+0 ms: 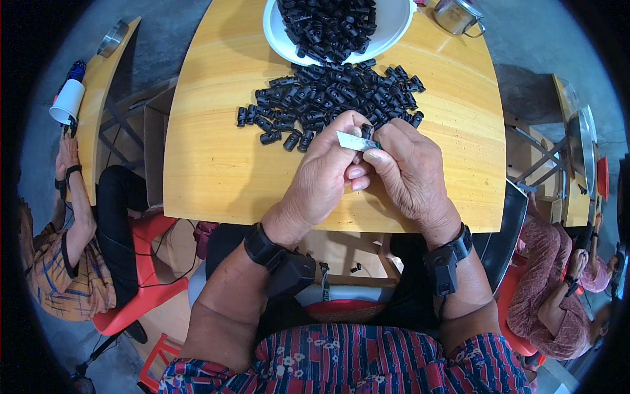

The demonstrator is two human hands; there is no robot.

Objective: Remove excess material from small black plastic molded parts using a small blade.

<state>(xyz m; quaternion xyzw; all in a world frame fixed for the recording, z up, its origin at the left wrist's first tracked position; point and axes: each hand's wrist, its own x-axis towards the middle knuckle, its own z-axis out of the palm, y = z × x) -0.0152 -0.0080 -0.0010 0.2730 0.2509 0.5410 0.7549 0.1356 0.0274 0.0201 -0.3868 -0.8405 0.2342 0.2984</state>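
Note:
Both my hands meet over the near part of the wooden table. My right hand [415, 169] is closed on a small knife [352, 141], whose pale slanted blade points left across my left fingers. Pinched in my left hand [320, 176] is a small black plastic cord lock [367, 130], right beside the blade; my fingers partly cover it. Just beyond my hands spreads a loose pile of similar black cord locks [331, 95]. Behind it, a white basin [270, 34] holds a heap of more of them. The knife's handle is mostly hidden in my right fist.
The table [210, 164] has its near edge under my forearms. A metal mug [454, 16] stands at the far right. Several cord locks [356, 268] lie below the table. Other people sit at tables on both sides; a white cup [67, 102] is by the left person's hand.

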